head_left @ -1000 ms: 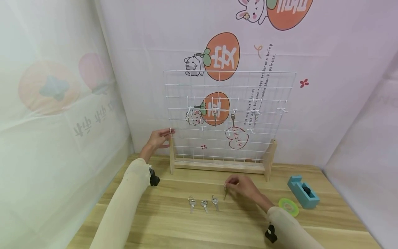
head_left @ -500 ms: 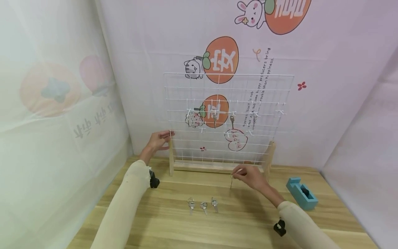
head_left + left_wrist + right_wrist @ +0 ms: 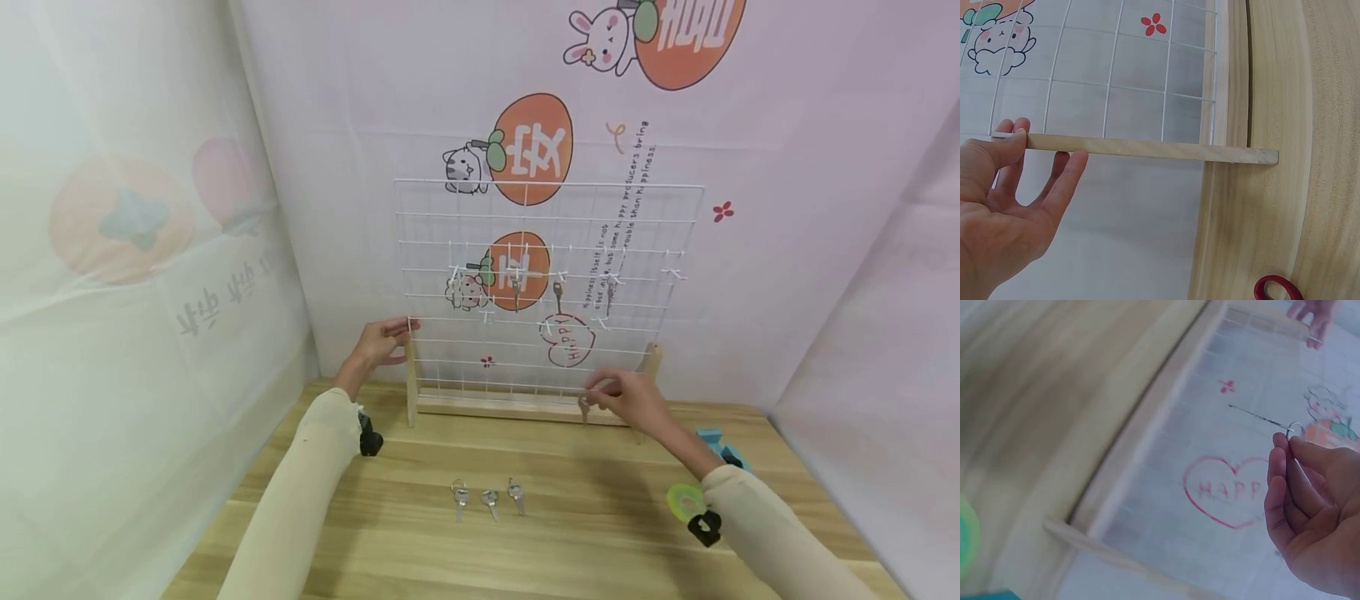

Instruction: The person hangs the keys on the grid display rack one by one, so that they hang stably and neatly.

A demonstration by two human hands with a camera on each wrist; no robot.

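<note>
My left hand holds the top of the left wooden post of a white wire grid rack. In the left wrist view its thumb and fingers lie on either side of that post. Thumb and forefinger of my right hand pinch a metal ring with a silver key on it. That key is in front of the rack's lower right part, above the table. Three more keys lie in a row on the table: a left one, a middle one and a right one.
White hooks sit on the grid; keys hang from some. At right are a yellow-green tape roll and a blue tape dispenser, partly hidden by my forearm. A red loop shows behind the rack's left side. Printed cloth hangs behind.
My right hand has lifted the key from near the table row, moving it up and right toward the rack. My left hand stays on the post. The view has tilted slightly upward.
</note>
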